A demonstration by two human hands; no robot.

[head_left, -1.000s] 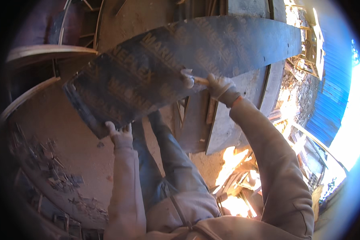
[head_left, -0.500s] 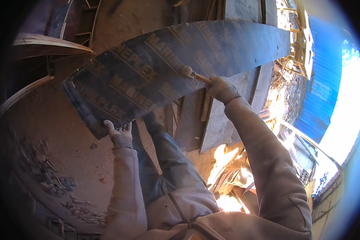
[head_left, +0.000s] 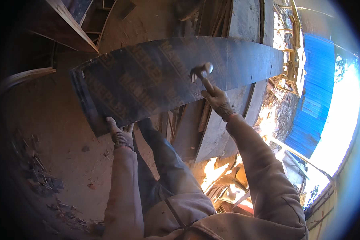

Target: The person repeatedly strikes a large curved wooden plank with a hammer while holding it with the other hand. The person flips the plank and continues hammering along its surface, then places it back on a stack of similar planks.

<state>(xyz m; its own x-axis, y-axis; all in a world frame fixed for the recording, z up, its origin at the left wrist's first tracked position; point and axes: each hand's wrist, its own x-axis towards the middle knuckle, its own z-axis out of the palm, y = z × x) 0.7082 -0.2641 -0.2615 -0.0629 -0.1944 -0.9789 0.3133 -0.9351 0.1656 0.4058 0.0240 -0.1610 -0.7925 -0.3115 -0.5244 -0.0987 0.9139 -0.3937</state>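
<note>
With our right grip point(head_left: 219, 100) wrapped tight around the hammer point(head_left: 204, 75), we had just swung its claw point(head_left: 193, 75) into view over the dark panel point(head_left: 148, 82), apparently between blows, while our left grip point(head_left: 119, 133) clasped the panel's near edge.

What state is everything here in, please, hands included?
Left hand: gloved, gripping the dark board's near edge.
Right hand: gloved, closed around the hammer's handle.
Hammer: held, in front of the board; contact unclear.
Dark board: one long edge curved, printed face showing.
Wood scraps: scattered on the floor.
Blue sheeting: ridged.
</note>
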